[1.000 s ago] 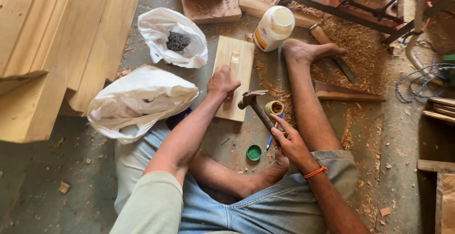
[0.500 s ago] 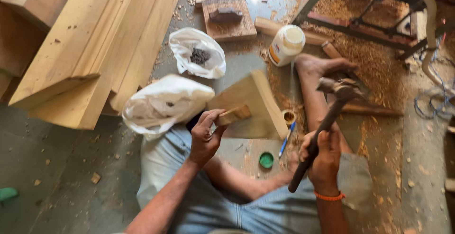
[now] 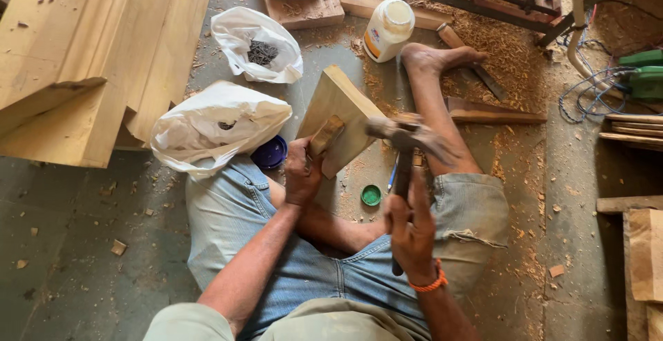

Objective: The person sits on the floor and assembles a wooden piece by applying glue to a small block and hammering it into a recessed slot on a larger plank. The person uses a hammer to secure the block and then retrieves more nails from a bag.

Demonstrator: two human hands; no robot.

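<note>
Wooden board tilted off floor, small block against it, gripped by left hand. Right hand closed around hammer handle; head blurred.

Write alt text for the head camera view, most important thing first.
Seen from above, a person sitting on a sawdust-strewn workshop floor holds a small wooden board tilted up with the left hand and grips a hammer, blurred, in the right hand. Around them lie two white plastic bags, a white bottle, a green lid and stacked planks.
</note>
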